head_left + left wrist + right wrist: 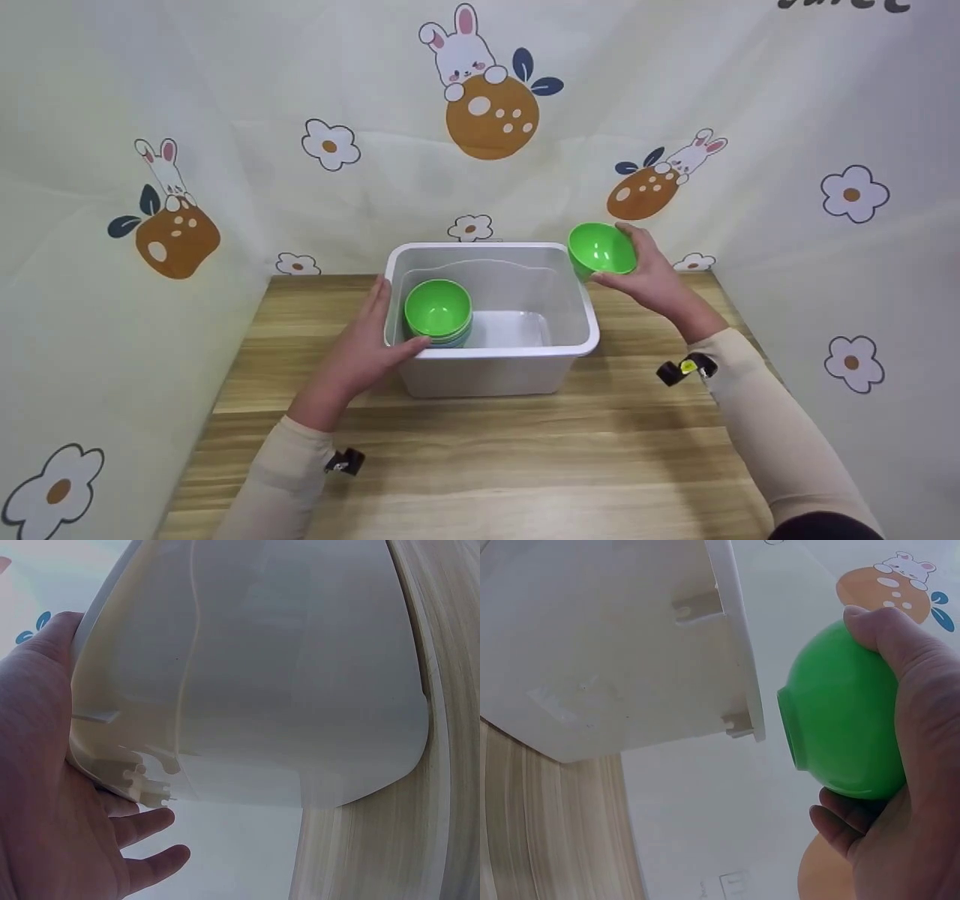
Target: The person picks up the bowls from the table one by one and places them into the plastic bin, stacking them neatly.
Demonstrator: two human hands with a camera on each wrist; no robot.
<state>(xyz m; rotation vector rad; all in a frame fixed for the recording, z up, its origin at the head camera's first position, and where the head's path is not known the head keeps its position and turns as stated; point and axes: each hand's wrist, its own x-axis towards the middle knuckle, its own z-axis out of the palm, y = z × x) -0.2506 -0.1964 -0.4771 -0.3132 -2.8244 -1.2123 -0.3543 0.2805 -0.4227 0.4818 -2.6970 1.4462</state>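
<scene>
In the head view my right hand (649,274) holds a green bowl (602,249) at the bin's right rear corner. The bowl is tilted, its inside facing me. Seen from the right wrist, thumb and fingers grip the green bowl (844,716) by opposite sides, its foot toward the bin. My left hand (360,349) rests at the front left corner of a white plastic bin (487,375), thumb across the front rim. From the left wrist, that hand's lower fingers (154,866) extend loosely away from the wall. Inside the bin, at left, sits a stack of bowls (439,309), green on top.
The bin stands on a wood-grain table (517,465), toward its back edge. A pale cloth (360,202) printed with rabbits, orange fruit and flowers hangs behind and on both sides. Small black cameras (345,461) are strapped to both wrists.
</scene>
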